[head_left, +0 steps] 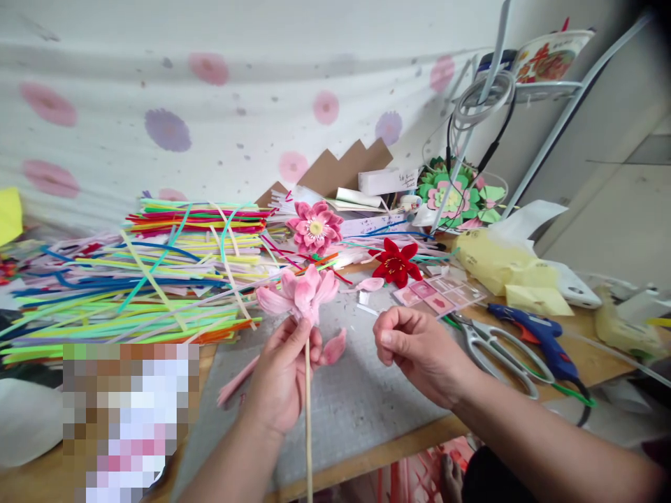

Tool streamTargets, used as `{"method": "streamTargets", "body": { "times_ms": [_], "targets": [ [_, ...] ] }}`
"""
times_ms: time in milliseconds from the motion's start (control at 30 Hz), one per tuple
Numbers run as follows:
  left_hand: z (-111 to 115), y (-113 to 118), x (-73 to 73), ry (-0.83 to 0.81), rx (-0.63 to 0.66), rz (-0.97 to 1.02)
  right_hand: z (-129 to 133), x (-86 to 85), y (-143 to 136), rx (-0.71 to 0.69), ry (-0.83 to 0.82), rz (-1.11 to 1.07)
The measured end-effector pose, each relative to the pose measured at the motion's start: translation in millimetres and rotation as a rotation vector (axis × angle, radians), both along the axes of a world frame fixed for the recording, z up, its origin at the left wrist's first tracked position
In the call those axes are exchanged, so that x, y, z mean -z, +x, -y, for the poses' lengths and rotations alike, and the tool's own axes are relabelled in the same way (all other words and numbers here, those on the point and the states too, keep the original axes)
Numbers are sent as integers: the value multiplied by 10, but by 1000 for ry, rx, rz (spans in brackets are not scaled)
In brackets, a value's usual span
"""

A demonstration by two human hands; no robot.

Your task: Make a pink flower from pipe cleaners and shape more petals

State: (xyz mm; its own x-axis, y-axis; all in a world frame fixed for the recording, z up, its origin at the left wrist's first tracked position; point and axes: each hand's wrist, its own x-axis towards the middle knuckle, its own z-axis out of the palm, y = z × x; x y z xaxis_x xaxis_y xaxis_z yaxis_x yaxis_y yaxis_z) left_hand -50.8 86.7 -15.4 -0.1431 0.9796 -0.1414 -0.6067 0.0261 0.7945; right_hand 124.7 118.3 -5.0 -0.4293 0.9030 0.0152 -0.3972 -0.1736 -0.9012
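My left hand [280,374] is closed around a pink flower [301,290] at the base of its petals. Its pale stem [308,433] runs straight down past the table's front edge. A loose pink petal [334,347] shows just right of my left fingertips; I cannot tell whether they touch it. My right hand [422,349] hovers over the grey mat [367,412], apart from the flower, thumb and forefinger pinched together. What they hold, if anything, is too small to see. Another pale pink petal [370,284] lies farther back on the mat.
Piles of coloured pipe cleaners [157,272] cover the left side. Behind the mat are a finished pink flower [314,228] and a red flower [395,263]. Scissors [500,353] and a blue glue gun [539,335] lie right, beyond my right forearm. A white rack [550,87] stands back right.
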Motion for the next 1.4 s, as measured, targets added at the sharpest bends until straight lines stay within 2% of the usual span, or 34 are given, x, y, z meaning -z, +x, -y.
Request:
{"method": "streamTargets", "body": {
  "times_ms": [200, 300, 433, 533, 667, 867, 1000, 1267, 1400],
  "targets": [
    [-6, -1, 10, 7, 2, 2, -25, 5, 107, 19, 52, 113],
    [-9, -2, 5, 1, -9, 14, -60, 36, 180, 58, 138, 201],
    [-7, 4, 1, 13, -1, 3, -55, 30, 236, -32, 234, 291],
    [1, 9, 0, 29, 23, -5, -10, -14, 248, -74, 211, 338],
    [5, 10, 4, 27, 32, -8, 32, -57, 254, -40, 160, 347],
    [-22, -14, 40, 33, 8, -12, -15, -7, 308, -1, 216, 594],
    [-33, -30, 63, 37, 24, -16, -64, 46, 340, 13, 287, 561],
    [-25, -15, 35, 31, 20, -19, -42, 11, 357, -1, 195, 643],
    [-21, -7, 48, 31, 34, -31, 25, -59, 354, 10, 373, 767]
  ]
}}
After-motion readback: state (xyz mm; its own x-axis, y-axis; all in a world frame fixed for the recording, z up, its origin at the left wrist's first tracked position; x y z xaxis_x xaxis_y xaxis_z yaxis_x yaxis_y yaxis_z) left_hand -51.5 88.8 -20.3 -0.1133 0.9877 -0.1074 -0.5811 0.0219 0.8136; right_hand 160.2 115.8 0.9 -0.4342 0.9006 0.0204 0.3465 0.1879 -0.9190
